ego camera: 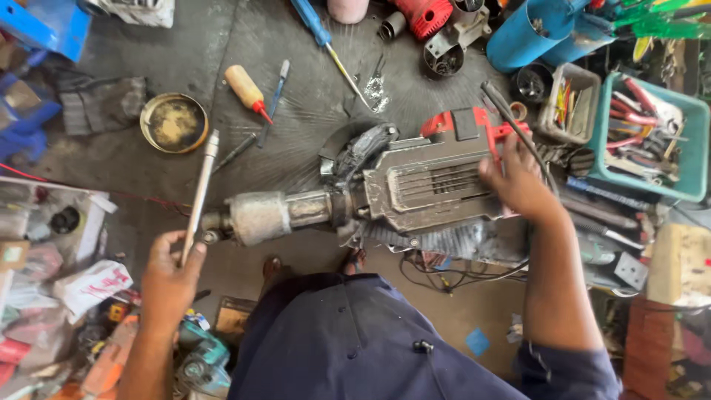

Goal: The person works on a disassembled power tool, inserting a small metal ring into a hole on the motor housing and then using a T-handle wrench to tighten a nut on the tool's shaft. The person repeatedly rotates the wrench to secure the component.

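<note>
A large grey demolition hammer (415, 189) with a red handle lies on its side on the workshop floor, nose pointing left. My left hand (169, 278) grips a long steel chisel bit (200, 192) close to the tool's nose (255, 217); the bit slants up and away. My right hand (518, 181) rests on the rear of the housing by the red handle (474, 126), fingers spread over it. A black cord (511, 126) runs from the handle end.
Round metal tin (174, 122), screwdrivers (326, 41) and a wooden-handled tool (246, 89) lie on the floor beyond. Teal bin of tools (689, 141), blue cylinder (526, 33) and small tray (570, 104) stand at right. Clutter and bags fill the left edge.
</note>
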